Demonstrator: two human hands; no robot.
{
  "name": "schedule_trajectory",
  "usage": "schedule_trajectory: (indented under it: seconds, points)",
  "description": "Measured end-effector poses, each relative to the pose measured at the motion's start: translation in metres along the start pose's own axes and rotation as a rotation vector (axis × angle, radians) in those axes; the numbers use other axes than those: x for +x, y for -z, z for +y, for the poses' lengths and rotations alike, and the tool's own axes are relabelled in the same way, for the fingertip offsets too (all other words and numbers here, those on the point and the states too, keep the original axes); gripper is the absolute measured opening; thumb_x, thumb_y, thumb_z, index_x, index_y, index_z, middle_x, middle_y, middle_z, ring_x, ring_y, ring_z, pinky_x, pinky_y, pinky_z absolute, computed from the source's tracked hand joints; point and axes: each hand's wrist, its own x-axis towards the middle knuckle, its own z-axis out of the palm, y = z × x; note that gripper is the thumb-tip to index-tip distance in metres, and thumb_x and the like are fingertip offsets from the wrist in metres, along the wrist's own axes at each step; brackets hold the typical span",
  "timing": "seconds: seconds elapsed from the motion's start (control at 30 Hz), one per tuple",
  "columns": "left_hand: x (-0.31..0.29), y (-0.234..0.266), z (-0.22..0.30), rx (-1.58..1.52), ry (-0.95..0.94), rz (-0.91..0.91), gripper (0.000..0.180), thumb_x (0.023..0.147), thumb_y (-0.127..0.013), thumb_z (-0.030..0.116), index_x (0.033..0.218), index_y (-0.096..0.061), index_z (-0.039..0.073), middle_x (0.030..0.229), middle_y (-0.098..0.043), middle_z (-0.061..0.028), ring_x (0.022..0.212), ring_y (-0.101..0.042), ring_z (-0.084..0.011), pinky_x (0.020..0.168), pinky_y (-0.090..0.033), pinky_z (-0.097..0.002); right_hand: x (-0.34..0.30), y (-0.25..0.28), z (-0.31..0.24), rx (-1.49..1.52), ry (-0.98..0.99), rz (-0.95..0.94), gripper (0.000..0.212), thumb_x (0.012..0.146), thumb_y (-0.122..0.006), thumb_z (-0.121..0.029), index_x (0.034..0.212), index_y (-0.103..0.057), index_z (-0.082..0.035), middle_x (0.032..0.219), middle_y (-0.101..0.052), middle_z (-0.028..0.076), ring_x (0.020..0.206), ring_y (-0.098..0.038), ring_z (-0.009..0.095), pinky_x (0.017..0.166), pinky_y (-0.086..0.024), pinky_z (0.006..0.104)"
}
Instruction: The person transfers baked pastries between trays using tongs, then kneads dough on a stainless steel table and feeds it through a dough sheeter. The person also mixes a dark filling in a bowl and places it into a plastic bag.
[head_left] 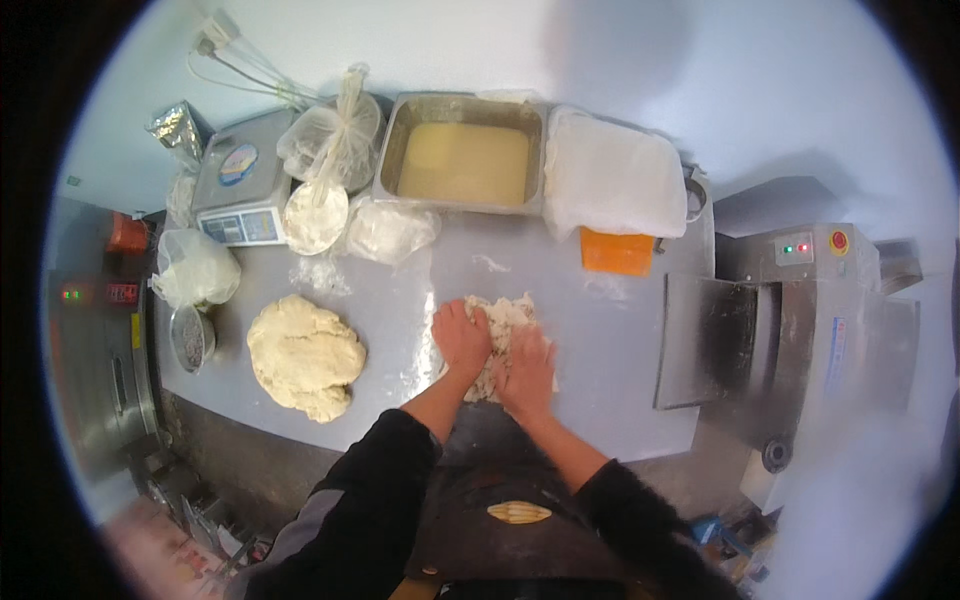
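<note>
A flattened, crumbly piece of dough [507, 312] with brownish patches lies on the grey metal table in front of me. My left hand [463, 340] presses on its left side with the fingers curled in, its thumb toward the middle. Lying on the dough's right part is my right hand [527, 370], fingers stretched out and slightly apart. Both palms hide part of the dough. Farther left rests a large, pale lump of dough [305, 355], touched by neither hand. White flour [424, 345] streaks the table beside my left hand.
Along the wall stand a digital scale [240, 165], a flour bowl [318, 220], a deep metal pan [462, 207] of yellowish contents and a white cloth [612, 170]. An orange scraper [616, 252] lies below the cloth. A metal machine [810, 320] stands right; a small bowl [191, 338] sits left.
</note>
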Motion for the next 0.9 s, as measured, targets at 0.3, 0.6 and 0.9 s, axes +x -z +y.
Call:
schedule_trajectory:
  seconds: [0.3, 0.6, 0.9]
  points:
    - [-0.036, 0.018, -0.005, -0.098, 0.232, -0.094, 0.041, 0.093, -0.072, 0.038, 0.108, -0.059, 0.001, 0.109, -0.062, -0.0208, 0.109, -0.058, -0.0447, 0.094, -0.046, -0.0562, -0.037, -0.006, 0.011, 0.321, -0.446, 0.204, 0.067, 0.099, -0.066, -0.033, 0.157, -0.047, -0.004, 0.155, -0.046, 0.026, 0.146, -0.039, 0.046, 0.123, -0.026, 0.0621]
    - [-0.127, 0.013, -0.003, -0.103, 0.339, 0.045, 0.061, 0.091, -0.076, 0.039, 0.125, -0.052, -0.006, 0.120, -0.055, -0.0270, 0.118, -0.052, -0.0463, 0.103, -0.042, -0.0565, -0.094, -0.029, -0.015, 0.435, -0.842, 0.206, 0.070, 0.100, -0.065, -0.030, 0.159, -0.043, 0.000, 0.153, -0.044, 0.028, 0.144, -0.039, 0.046, 0.122, -0.030, 0.0525]
    - [-0.141, 0.017, -0.010, -0.128, 0.183, 0.050, 0.091, 0.087, -0.077, 0.038, 0.156, -0.037, -0.007, 0.141, -0.049, -0.0312, 0.132, -0.046, -0.0498, 0.115, -0.035, -0.0599, -0.104, -0.021, -0.023, 0.399, -0.541, 0.347, 0.079, 0.098, -0.067, -0.028, 0.162, -0.034, 0.003, 0.161, -0.037, 0.032, 0.150, -0.034, 0.049, 0.125, -0.027, 0.0589]
